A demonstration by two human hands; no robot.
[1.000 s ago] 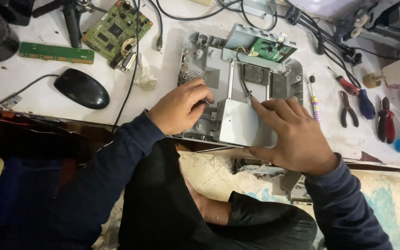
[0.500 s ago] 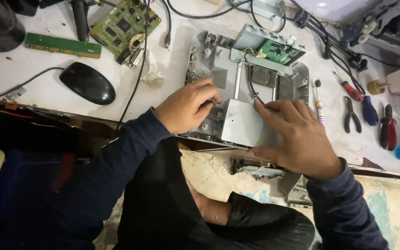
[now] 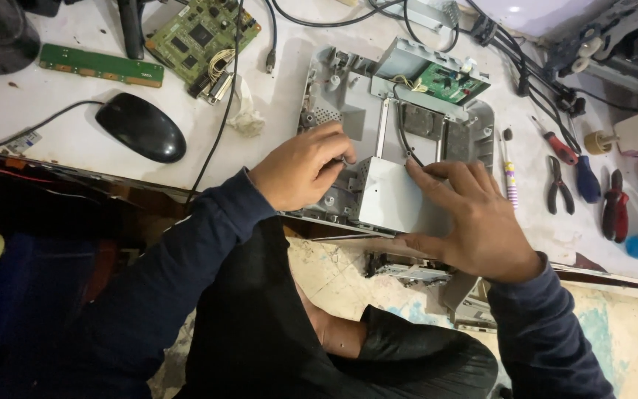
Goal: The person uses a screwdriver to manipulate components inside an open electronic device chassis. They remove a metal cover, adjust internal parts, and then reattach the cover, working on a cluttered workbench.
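A grey plastic device chassis (image 3: 348,96) lies opened on the white bench, with a small green circuit board (image 3: 448,81) at its far end. A flat silver metal cover (image 3: 393,199) sits in its near part. My left hand (image 3: 300,166) rests on the chassis's left side, fingers curled against the cover's left edge. My right hand (image 3: 474,218) lies flat with spread fingers on the cover's right side, fingertips near a black cable (image 3: 405,140) inside the chassis.
A black mouse (image 3: 140,127) and two green circuit boards (image 3: 201,37) lie at the left. A pen (image 3: 509,174), screwdrivers (image 3: 555,148), and pliers (image 3: 555,185) lie at the right. Black cables (image 3: 511,59) run along the back. The bench's front edge is under my wrists.
The view has shifted slightly. My left hand's fingers have moved a little toward the cover's left edge; my right hand stays pressed on the cover.
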